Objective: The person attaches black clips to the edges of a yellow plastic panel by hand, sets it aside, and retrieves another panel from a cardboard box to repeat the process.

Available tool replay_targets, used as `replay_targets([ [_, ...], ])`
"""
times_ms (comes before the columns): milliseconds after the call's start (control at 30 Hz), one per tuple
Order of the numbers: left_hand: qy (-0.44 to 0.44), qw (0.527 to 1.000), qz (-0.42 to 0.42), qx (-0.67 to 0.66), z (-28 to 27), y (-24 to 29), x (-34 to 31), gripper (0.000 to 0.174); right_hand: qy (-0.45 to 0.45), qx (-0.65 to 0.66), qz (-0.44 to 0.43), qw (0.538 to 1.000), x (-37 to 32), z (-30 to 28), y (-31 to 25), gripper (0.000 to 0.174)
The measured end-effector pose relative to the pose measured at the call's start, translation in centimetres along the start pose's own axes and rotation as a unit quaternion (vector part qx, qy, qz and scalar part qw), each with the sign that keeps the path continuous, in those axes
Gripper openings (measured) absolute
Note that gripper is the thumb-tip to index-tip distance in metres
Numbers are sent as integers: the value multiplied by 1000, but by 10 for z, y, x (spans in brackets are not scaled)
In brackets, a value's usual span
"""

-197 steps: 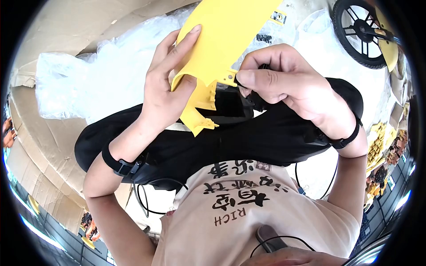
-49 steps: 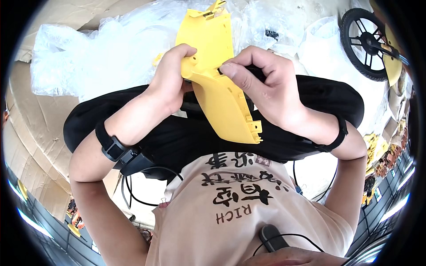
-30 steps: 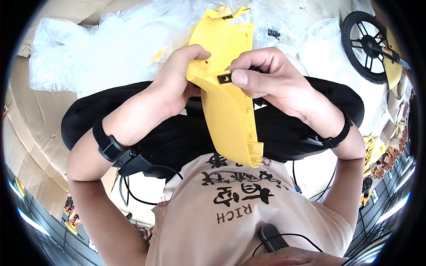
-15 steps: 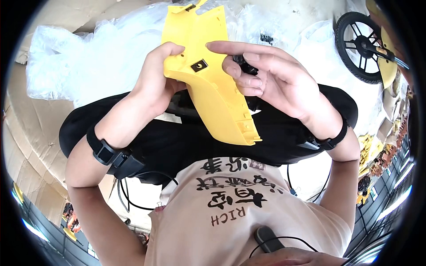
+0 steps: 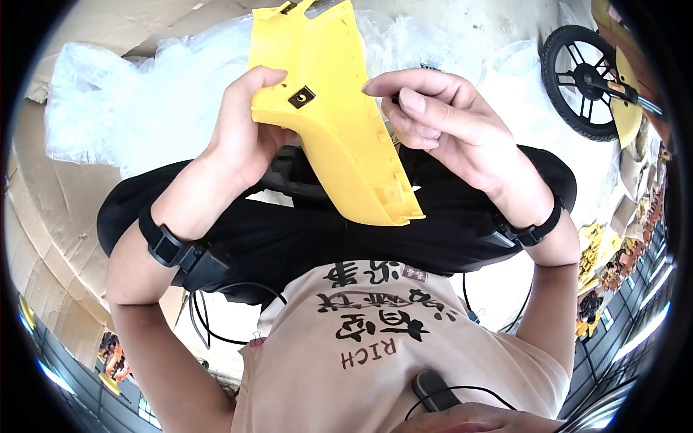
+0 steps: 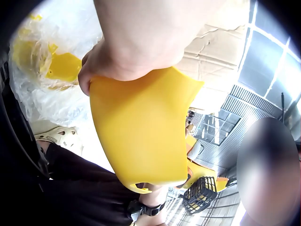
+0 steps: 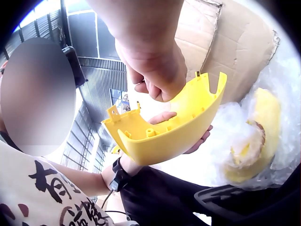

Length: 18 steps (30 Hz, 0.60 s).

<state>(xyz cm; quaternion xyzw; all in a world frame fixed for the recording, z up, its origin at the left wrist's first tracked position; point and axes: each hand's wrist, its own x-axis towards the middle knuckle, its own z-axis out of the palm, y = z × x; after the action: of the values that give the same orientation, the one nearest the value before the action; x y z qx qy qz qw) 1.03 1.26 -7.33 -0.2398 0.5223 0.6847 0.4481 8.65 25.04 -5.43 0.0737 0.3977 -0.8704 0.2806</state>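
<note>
A curved yellow plastic panel [image 5: 339,137] with small tabs and slots along its edge is held up over the lap in the head view. My left hand [image 5: 245,119] grips its left end, thumb on top and fingers underneath. On a tab near that thumb sits a flat black clip [image 5: 302,97] with a round hole. Just right of the panel, my right hand [image 5: 458,119] is curled, and a small black piece [image 5: 395,98] shows between its index finger and thumb, mostly hidden. The right wrist view shows the panel's hollow inner side [image 7: 188,113] below that hand.
Clear plastic wrap [image 5: 144,108] lies on the floor ahead, over brown cardboard [image 5: 58,238]. More yellow parts [image 6: 63,66] are inside the wrap. A black spoked wheel [image 5: 583,83] stands at the far right. Black-trousered legs [image 5: 159,195] are crossed beneath the panel.
The right hand has drawn back from the black clip, which stays on the panel's tab. The left hand has turned the panel from its earlier pose and shifted it left.
</note>
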Motion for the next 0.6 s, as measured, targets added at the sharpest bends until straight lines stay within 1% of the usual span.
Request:
replay_targets([
  [100, 3, 1000, 7, -7, -3, 1, 2, 44, 14, 30, 12, 999, 0, 5, -6, 37],
  [167, 6, 1000, 10, -9, -7, 0, 6, 43, 18, -22, -10, 1000, -2, 9, -7, 38],
  [200, 9, 1000, 12, -11, -8, -1, 7, 43, 18, -22, -11, 1000, -2, 9, -9, 38],
  [300, 13, 1000, 10, -25, -5, 0, 4, 43, 13, -56, 9, 998, -4, 11, -13, 42],
  [367, 10, 1000, 12, -21, -1, 3, 1, 42, 33, -112, 22, 993, -5, 11, -13, 38],
  [400, 7, 1000, 14, -18, 0, 4, 0, 42, 33, -112, 22, 993, -5, 12, -13, 38],
  [467, 16, 1000, 19, -12, -2, 4, 0, 42, 72, -181, 25, 981, -6, 14, -13, 25],
  [567, 37, 999, 33, 2, -4, 4, 1, 40, 76, -175, 27, 981, -8, 14, -20, 25],
  [600, 50, 998, 43, 11, -4, 4, 2, 39, 78, -186, 33, 979, -8, 15, -23, 22],
])
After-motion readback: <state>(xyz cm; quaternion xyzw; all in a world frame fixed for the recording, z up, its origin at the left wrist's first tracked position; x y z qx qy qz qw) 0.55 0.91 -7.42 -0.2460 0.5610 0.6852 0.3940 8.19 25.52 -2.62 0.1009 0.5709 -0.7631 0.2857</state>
